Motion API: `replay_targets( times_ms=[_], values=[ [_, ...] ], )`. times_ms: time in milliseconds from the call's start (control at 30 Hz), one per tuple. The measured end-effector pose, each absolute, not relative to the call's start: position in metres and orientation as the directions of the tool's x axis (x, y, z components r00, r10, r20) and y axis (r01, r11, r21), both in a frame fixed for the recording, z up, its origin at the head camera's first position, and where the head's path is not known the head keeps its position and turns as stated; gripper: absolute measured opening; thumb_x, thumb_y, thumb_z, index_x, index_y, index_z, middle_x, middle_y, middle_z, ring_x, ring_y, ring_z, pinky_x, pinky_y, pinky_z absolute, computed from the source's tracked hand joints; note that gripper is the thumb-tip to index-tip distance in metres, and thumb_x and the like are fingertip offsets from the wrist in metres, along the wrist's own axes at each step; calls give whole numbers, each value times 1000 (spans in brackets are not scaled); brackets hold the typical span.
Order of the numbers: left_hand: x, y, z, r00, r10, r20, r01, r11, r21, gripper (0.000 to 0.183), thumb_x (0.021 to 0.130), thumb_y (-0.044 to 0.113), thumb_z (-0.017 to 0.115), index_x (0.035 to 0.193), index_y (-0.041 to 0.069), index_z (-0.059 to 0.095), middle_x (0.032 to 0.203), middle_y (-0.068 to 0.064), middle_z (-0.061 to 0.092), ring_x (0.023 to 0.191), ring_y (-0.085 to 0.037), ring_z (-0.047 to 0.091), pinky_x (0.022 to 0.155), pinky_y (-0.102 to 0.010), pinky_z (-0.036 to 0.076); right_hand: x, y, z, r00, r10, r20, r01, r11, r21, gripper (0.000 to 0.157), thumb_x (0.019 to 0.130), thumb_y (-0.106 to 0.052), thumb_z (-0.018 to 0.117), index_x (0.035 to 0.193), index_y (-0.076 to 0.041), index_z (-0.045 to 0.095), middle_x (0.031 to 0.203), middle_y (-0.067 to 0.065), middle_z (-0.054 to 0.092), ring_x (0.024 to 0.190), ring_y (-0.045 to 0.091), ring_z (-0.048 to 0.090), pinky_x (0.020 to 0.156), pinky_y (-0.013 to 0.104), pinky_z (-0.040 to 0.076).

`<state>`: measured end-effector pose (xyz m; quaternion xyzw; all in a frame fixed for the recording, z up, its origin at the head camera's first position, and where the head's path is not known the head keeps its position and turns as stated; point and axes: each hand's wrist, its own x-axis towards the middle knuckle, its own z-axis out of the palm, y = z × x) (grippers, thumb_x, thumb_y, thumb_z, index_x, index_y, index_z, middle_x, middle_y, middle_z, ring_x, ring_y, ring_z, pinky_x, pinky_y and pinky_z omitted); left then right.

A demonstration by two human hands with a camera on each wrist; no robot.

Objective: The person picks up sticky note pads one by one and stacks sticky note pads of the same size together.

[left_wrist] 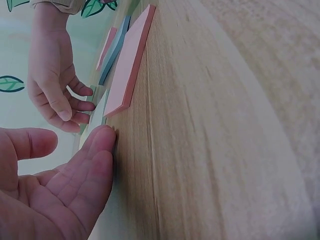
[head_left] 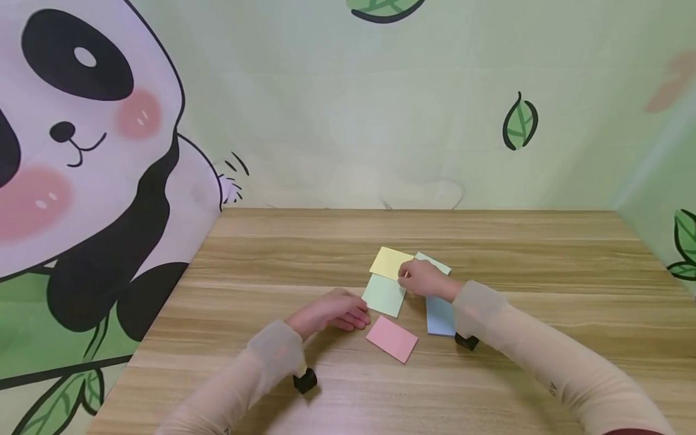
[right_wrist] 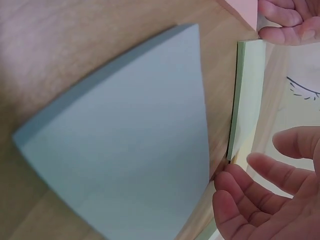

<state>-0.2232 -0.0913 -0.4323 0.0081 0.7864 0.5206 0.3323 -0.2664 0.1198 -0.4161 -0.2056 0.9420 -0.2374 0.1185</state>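
My left hand point(head_left: 337, 309) lies low over the table, fingers extended, with its fingertips beside the near-left corner of a pale green sticky note pad point(head_left: 384, 296). Behind that pad, a yellow sticky note pad point(head_left: 390, 263) meets its far edge. My right hand point(head_left: 426, 279) reaches over the right side of these two pads, its fingers loosely bent and nothing seen gripped. In the right wrist view, its fingertips are close to the edges of the green pad point(right_wrist: 247, 95) and the yellow pad point(right_wrist: 243, 152). Whether they touch is unclear.
A pink pad point(head_left: 392, 339) lies in front of the green one. Partly under the right forearm is a blue pad point(head_left: 440, 317); another green pad point(head_left: 433, 262) lies behind the right hand. The left wrist view shows a second pink piece point(left_wrist: 106, 48) beyond the blue pad.
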Motion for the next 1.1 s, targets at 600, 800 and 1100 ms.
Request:
replay_targets(
  times_ms=[600, 800, 1100],
  values=[
    [-226, -92, -432, -789, 340, -512, -340, 453, 824, 27, 86, 18, 47, 98, -2, 59, 87, -9, 66, 71, -12, 61, 69, -28, 51, -264, 113, -412, -888, -422, -180, -285, 815, -505, 15, 82, -12, 50, 87, -2, 60, 64, 2, 54, 46, 6, 43, 45, 18, 33],
    [-228, -93, -432, -797, 326, -509, -348, 441, 827, 27, 87, 17, 46, 99, -3, 59, 85, -9, 66, 69, -11, 60, 68, -28, 51, -263, 111, -411, -896, -411, -170, -280, 819, -502, 15, 81, -11, 49, 85, -2, 61, 66, 3, 56, 49, 7, 44, 47, 19, 34],
    [-229, -95, -432, -813, 308, -494, -351, 417, 838, 27, 87, 15, 45, 100, -4, 58, 86, -11, 66, 67, -10, 60, 66, -27, 51, -264, 109, -413, -903, -342, -259, -162, 831, -532, 17, 83, -11, 49, 77, -2, 62, 57, 1, 52, 46, 9, 48, 44, 18, 35]
  ],
)
